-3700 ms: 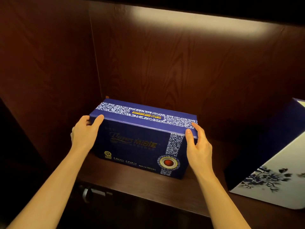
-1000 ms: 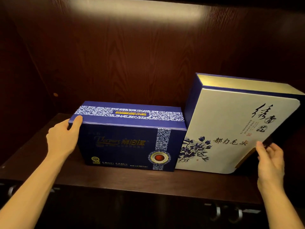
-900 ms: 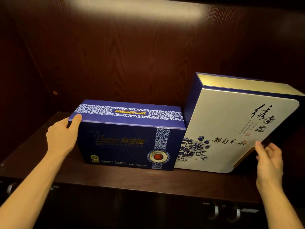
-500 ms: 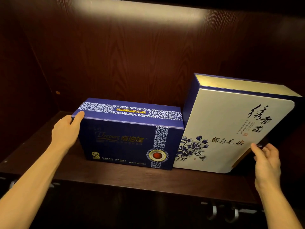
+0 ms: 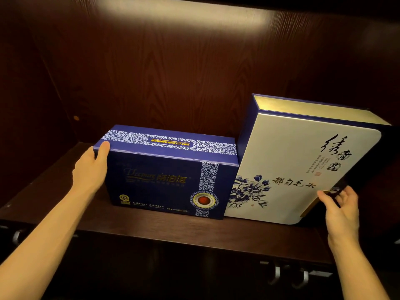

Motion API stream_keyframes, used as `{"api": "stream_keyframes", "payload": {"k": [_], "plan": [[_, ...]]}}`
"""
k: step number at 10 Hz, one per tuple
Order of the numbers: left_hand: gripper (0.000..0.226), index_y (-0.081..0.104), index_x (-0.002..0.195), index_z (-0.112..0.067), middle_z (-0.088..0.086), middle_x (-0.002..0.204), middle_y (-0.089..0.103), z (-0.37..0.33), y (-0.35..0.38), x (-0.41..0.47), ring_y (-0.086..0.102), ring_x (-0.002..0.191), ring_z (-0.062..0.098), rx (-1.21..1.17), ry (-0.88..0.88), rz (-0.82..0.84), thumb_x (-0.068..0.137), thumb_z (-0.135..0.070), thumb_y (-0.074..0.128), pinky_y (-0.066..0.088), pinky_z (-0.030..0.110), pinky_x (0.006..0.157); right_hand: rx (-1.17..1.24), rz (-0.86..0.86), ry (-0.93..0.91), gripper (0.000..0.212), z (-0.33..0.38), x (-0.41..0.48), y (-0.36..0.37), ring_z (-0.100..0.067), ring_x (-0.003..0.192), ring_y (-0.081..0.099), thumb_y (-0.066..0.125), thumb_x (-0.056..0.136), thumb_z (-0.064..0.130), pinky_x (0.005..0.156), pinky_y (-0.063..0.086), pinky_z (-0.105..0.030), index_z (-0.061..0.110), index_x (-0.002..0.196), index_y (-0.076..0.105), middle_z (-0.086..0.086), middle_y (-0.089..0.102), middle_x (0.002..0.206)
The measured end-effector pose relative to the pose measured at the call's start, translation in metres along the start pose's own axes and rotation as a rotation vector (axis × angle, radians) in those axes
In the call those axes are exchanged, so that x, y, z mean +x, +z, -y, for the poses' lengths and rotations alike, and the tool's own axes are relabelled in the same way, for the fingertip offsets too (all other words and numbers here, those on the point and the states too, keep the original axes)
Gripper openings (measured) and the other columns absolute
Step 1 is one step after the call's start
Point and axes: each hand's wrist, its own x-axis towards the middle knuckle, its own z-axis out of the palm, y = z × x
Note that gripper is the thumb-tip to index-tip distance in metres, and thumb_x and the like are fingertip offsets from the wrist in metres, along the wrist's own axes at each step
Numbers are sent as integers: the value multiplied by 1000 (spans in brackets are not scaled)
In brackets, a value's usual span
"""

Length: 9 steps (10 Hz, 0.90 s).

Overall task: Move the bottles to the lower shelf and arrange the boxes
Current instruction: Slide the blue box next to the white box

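Note:
A dark blue box (image 5: 160, 180) with a white patterned band stands on the dark wooden shelf (image 5: 173, 228). My left hand (image 5: 89, 169) lies flat against its left end, thumb on the top front corner. Right beside it, touching, a larger white box (image 5: 298, 169) with blue flowers and black calligraphy leans tilted to the left. My right hand (image 5: 339, 208) is at that box's lower right edge, fingers curled around the corner. No bottles are in view.
The shelf sits in a dark wood-grain alcove with a back wall (image 5: 194, 72) and a left side wall (image 5: 28, 105). Below the shelf's front edge are metal cabinet handles (image 5: 287, 276). Bare shelf lies left of the blue box.
Earlier both hands held the blue box alone. Over the last second the blue box slid slightly right against the white box, and my right hand shifted a little left on the white box's edge.

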Motion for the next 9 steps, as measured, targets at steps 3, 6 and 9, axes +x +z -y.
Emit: {"api": "stream_keyframes", "payload": {"k": [3, 6, 9], "plan": [[64, 37, 147, -22, 14, 140, 55, 5, 0, -12, 54, 121, 37, -64, 21, 62, 97, -63, 37, 40, 44, 85, -49, 0, 23, 77, -4, -3, -5, -8, 129, 44, 73, 93, 20, 88, 38, -20, 28, 156, 30, -5, 42, 158], [79, 15, 159, -19, 12, 160, 32, -1, -20, -14, 36, 143, 34, 19, 162, 117, 97, -58, 44, 34, 52, 110, -206, 5, 66, 89, 2, -5, -3, -23, 142, 42, 75, 91, 24, 105, 37, -37, 27, 160, 19, -10, 36, 161], [64, 33, 153, -10, 12, 156, 38, -26, -40, -17, 36, 142, 26, 44, 395, 52, 101, -45, 47, 31, 44, 113, -462, 9, -16, 79, 41, -37, 4, -36, 141, 43, 72, 91, 37, 109, 41, -55, 25, 156, 30, -13, 38, 158]]}}
